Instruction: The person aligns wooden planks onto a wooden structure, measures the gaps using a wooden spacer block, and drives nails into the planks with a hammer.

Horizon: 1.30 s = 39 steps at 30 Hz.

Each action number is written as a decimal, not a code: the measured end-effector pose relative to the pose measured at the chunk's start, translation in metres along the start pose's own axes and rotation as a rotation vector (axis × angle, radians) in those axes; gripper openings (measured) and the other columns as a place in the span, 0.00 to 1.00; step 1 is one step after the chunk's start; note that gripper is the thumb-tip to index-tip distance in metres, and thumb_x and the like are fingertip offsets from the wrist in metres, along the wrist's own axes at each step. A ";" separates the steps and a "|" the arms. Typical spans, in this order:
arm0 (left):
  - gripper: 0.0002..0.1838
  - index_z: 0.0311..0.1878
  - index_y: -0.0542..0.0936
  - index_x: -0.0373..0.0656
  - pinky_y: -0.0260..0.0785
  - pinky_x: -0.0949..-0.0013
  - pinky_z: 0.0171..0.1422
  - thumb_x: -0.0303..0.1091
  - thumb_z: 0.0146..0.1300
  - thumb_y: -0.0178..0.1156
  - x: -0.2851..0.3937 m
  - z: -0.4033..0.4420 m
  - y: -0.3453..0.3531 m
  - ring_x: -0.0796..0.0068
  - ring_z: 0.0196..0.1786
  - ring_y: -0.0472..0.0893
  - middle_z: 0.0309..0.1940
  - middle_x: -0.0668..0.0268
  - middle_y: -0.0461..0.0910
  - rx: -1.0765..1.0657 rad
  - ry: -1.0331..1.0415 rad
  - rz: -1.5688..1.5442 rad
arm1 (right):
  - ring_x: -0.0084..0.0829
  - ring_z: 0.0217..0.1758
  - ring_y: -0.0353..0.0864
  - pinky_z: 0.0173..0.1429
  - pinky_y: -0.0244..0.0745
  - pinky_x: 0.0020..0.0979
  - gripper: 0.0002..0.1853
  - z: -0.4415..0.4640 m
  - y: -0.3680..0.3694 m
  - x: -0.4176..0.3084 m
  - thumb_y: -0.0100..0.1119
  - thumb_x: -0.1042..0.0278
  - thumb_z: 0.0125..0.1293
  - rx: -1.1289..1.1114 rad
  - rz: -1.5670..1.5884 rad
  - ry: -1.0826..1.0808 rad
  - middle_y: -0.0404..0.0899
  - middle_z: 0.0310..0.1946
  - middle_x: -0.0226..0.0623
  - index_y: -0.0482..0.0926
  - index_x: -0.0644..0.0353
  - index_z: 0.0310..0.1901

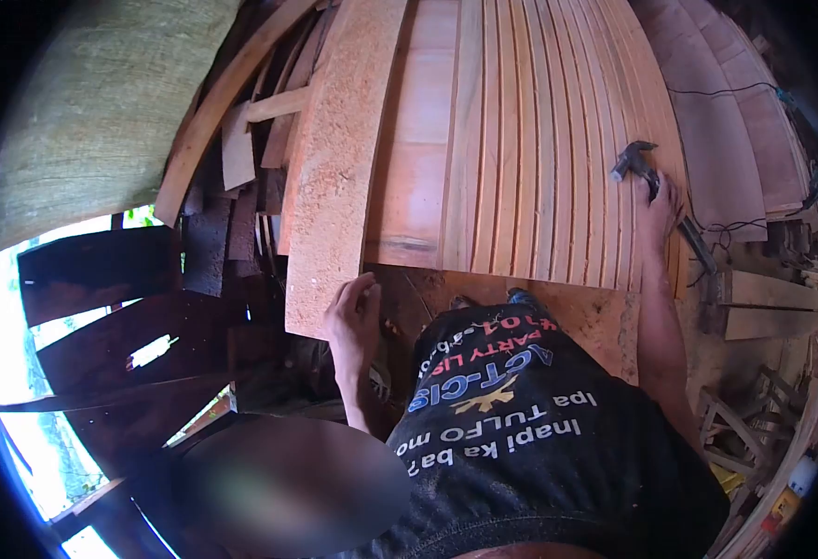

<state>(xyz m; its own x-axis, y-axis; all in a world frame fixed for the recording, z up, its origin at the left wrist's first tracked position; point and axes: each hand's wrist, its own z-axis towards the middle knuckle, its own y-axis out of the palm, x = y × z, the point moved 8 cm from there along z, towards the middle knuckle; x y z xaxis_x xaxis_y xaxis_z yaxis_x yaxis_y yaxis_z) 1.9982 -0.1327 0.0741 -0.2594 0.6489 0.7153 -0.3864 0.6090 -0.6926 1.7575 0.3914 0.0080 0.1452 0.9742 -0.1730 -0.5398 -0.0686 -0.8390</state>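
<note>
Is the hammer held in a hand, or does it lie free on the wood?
Held: the right hand closes around the hammer below its head. Whether it also touches the wooden strips, I cannot tell.

- You wear a black T-shirt [558,494] that fills the lower middle of the frame, its cloth creased.
- Your collar [539,524], black too, curves along the bottom edge of the frame.
- The white lettering [493,447] on your chest stands upside down in the frame and reads "Inapi ka ba? Ipa TULFO mo".
- Beyond it, you have "ACT-CIS" in blue letters [483,380], beside a tan emblem [485,396].
- Farther up the frame, red letters [502,347] read "PARTY LIST", with "#101" above; the small white print at their left is too small to read.
- Your left hand [351,309] and right hand [661,210] are bare, as are both your forearms [661,321].
</note>
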 end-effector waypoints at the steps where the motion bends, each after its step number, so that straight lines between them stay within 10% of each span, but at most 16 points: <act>1: 0.09 0.46 0.83 0.36 0.75 0.67 0.44 0.26 0.64 0.61 0.007 0.005 0.007 0.67 0.39 0.84 0.37 0.57 0.84 -0.031 0.036 0.018 | 0.40 0.69 0.67 0.73 0.50 0.58 0.26 0.000 0.000 0.001 0.56 0.49 0.67 -0.008 -0.023 0.002 0.73 0.62 0.37 0.72 0.48 0.64; 5: 0.07 0.43 0.84 0.38 0.75 0.67 0.39 0.24 0.63 0.61 -0.023 0.030 -0.033 0.65 0.34 0.84 0.35 0.57 0.84 0.259 0.182 0.226 | 0.40 0.68 0.68 0.73 0.48 0.58 0.26 0.000 0.003 0.006 0.56 0.48 0.67 -0.071 -0.013 0.020 0.74 0.61 0.37 0.72 0.48 0.64; 12: 0.14 0.44 0.84 0.40 0.72 0.57 0.53 0.42 0.66 0.60 -0.123 0.028 -0.110 0.54 0.48 0.82 0.41 0.54 0.83 0.455 -0.245 0.594 | 0.39 0.67 0.70 0.73 0.48 0.58 0.26 0.002 0.005 0.007 0.56 0.47 0.67 -0.043 0.010 0.018 0.75 0.60 0.37 0.73 0.48 0.63; 19: 0.24 0.48 0.83 0.34 0.72 0.66 0.48 0.50 0.72 0.54 -0.214 0.012 -0.070 0.69 0.40 0.81 0.37 0.56 0.86 0.390 -0.437 -0.195 | 0.40 0.67 0.70 0.74 0.46 0.57 0.26 0.003 0.003 0.003 0.56 0.47 0.67 -0.093 0.011 0.033 0.75 0.60 0.37 0.73 0.48 0.63; 39: 0.18 0.44 0.84 0.30 0.72 0.75 0.50 0.40 0.70 0.62 -0.232 0.006 -0.067 0.77 0.42 0.81 0.38 0.62 0.85 0.589 -0.377 -0.446 | 0.44 0.63 0.73 0.70 0.52 0.57 0.26 0.006 0.009 0.009 0.57 0.43 0.64 -0.033 0.044 -0.017 0.78 0.57 0.38 0.77 0.48 0.59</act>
<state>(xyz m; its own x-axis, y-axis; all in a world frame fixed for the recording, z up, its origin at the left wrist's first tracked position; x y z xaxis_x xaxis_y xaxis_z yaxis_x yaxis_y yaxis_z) 2.0792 -0.3270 -0.0449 -0.2106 0.1431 0.9670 -0.8965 0.3662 -0.2494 1.7495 0.4006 0.0020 0.1078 0.9736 -0.2013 -0.5177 -0.1179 -0.8474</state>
